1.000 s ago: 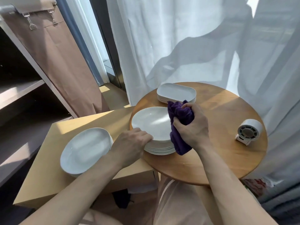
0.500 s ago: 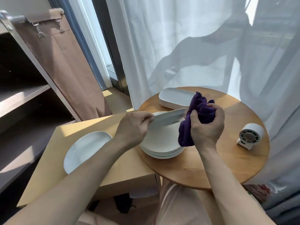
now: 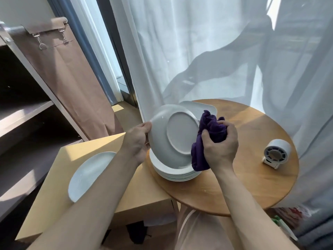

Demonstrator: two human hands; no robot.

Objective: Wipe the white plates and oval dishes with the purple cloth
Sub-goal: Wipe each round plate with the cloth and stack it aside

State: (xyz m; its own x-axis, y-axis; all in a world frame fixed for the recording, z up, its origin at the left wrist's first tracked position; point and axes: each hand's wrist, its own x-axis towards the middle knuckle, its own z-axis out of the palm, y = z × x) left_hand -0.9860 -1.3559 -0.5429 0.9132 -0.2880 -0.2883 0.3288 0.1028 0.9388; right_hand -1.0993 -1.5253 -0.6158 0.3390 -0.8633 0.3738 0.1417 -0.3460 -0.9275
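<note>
My left hand point(image 3: 137, 141) grips the left rim of a white plate point(image 3: 173, 136), tilted upright with its underside facing me. My right hand point(image 3: 220, 145) is closed around the bunched purple cloth point(image 3: 207, 134), which touches the plate's right edge. Under the lifted plate a stack of white plates point(image 3: 177, 173) rests on the round wooden table point(image 3: 252, 170). Behind it, white oval dishes point(image 3: 200, 108) are partly hidden by the plate and cloth. One single white plate point(image 3: 88, 175) lies on the light square table point(image 3: 59, 201) to the left.
A small white round fan point(image 3: 276, 153) stands on the round table's right side. White sheer curtains point(image 3: 198, 51) hang right behind the table. A dark shelf unit point(image 3: 21, 112) with a brown fabric cover point(image 3: 72, 78) is at the left.
My left hand has lifted the top plate off the stack and turned it upright, underside toward me. My right hand has brought the cloth against its right edge.
</note>
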